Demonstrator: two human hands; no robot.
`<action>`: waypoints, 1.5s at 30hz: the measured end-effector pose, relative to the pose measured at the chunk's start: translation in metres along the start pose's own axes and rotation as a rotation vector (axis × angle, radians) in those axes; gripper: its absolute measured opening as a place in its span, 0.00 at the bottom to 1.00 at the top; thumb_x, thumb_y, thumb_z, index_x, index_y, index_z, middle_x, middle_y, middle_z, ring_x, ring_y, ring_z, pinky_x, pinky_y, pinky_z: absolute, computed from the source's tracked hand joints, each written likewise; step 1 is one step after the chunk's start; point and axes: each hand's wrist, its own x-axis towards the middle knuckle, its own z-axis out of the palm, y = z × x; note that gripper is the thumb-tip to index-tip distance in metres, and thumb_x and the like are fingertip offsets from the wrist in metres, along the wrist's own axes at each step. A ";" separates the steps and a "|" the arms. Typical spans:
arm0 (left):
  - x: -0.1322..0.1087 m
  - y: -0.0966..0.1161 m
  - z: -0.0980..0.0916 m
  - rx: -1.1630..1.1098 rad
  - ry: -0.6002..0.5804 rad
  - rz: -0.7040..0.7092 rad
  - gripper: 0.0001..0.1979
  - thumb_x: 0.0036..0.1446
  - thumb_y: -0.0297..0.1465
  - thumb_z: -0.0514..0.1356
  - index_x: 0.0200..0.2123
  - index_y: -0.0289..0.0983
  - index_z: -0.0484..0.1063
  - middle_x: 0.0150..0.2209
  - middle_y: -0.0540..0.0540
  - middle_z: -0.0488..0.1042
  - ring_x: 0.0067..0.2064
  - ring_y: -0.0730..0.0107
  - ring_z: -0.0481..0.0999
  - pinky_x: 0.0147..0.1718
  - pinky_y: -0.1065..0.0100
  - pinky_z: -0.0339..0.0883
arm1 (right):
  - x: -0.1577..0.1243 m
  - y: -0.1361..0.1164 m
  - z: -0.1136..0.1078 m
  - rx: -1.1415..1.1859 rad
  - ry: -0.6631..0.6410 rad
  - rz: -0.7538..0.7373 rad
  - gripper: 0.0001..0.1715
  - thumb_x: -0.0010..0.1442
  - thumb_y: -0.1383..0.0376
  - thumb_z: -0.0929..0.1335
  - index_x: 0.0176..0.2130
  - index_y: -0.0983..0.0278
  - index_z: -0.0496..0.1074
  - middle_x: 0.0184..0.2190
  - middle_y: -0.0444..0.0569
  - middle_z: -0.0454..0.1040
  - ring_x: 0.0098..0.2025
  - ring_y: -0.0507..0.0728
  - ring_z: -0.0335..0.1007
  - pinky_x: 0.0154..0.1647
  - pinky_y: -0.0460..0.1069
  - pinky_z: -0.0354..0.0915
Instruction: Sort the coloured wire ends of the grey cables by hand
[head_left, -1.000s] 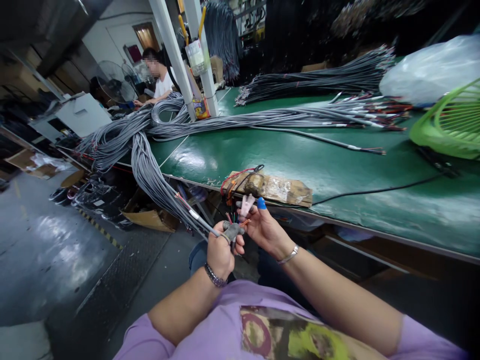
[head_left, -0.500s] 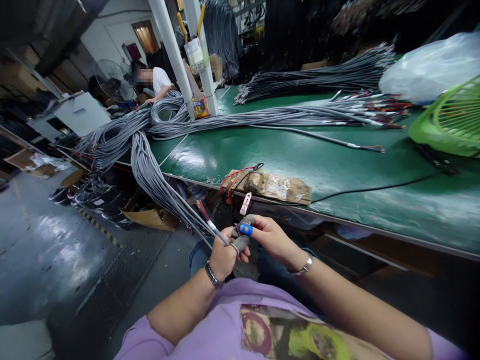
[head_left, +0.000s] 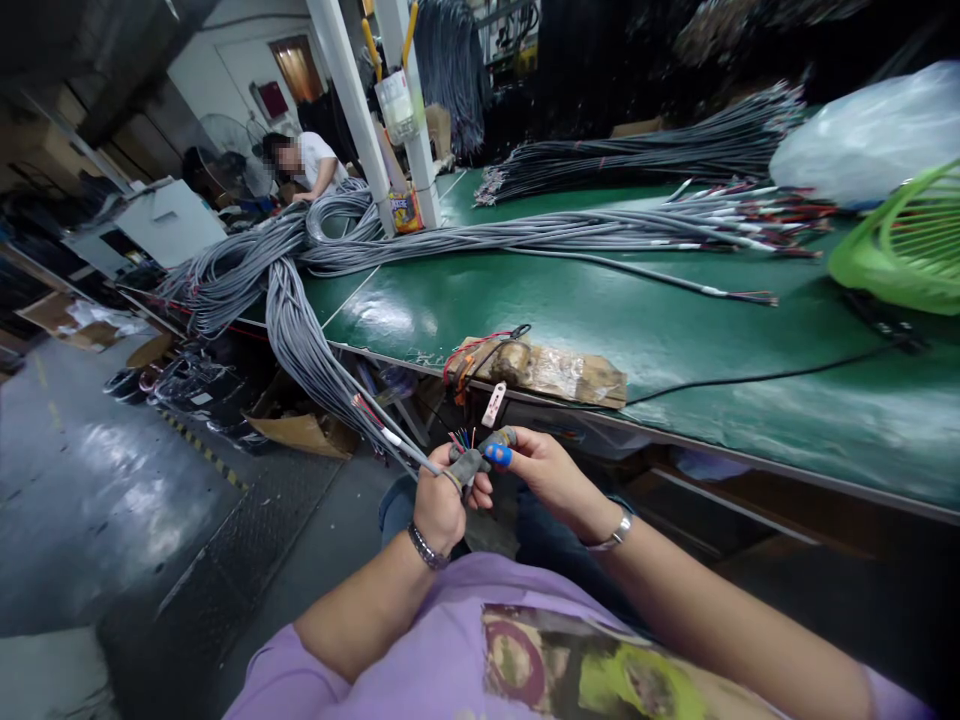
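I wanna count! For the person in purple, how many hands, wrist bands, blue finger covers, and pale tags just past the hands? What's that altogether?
Hands: 2, left hand and right hand
Wrist bands: 2, dark band and silvery band
Blue finger cover: 1
Pale tag: 1
Total: 6
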 end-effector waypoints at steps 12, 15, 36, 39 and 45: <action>0.003 0.006 0.002 -0.077 -0.012 0.029 0.14 0.48 0.40 0.63 0.26 0.33 0.71 0.17 0.50 0.71 0.14 0.79 0.67 0.12 0.77 0.53 | 0.017 0.008 -0.017 0.392 0.102 0.189 0.13 0.50 0.56 0.72 0.28 0.63 0.73 0.24 0.43 0.70 0.24 0.48 0.60 0.28 0.46 0.62; 0.003 0.009 0.007 -0.082 -0.034 0.036 0.13 0.47 0.39 0.64 0.26 0.33 0.70 0.17 0.50 0.71 0.14 0.79 0.66 0.12 0.77 0.52 | 0.028 0.000 -0.017 0.489 0.034 0.295 0.19 0.52 0.50 0.70 0.32 0.64 0.74 0.30 0.47 0.74 0.25 0.49 0.64 0.28 0.46 0.65; 0.012 0.005 0.014 -0.020 -0.053 -0.008 0.10 0.47 0.35 0.62 0.24 0.33 0.70 0.16 0.50 0.70 0.13 0.79 0.66 0.11 0.78 0.49 | 0.044 0.000 0.007 0.606 0.118 0.142 0.21 0.48 0.48 0.72 0.25 0.63 0.73 0.22 0.46 0.73 0.25 0.52 0.67 0.31 0.48 0.66; 0.012 0.004 0.014 0.002 -0.044 -0.029 0.09 0.47 0.34 0.61 0.24 0.33 0.69 0.15 0.51 0.70 0.13 0.79 0.65 0.11 0.78 0.48 | 0.045 0.002 0.007 0.630 0.164 0.142 0.21 0.47 0.49 0.73 0.24 0.64 0.73 0.22 0.46 0.74 0.25 0.52 0.68 0.32 0.48 0.67; 0.013 0.004 0.013 0.022 -0.035 -0.039 0.10 0.47 0.35 0.61 0.24 0.34 0.69 0.15 0.51 0.70 0.13 0.80 0.65 0.11 0.78 0.48 | 0.043 0.005 0.008 0.658 0.161 0.149 0.21 0.46 0.48 0.73 0.25 0.63 0.73 0.22 0.44 0.73 0.26 0.52 0.67 0.32 0.47 0.67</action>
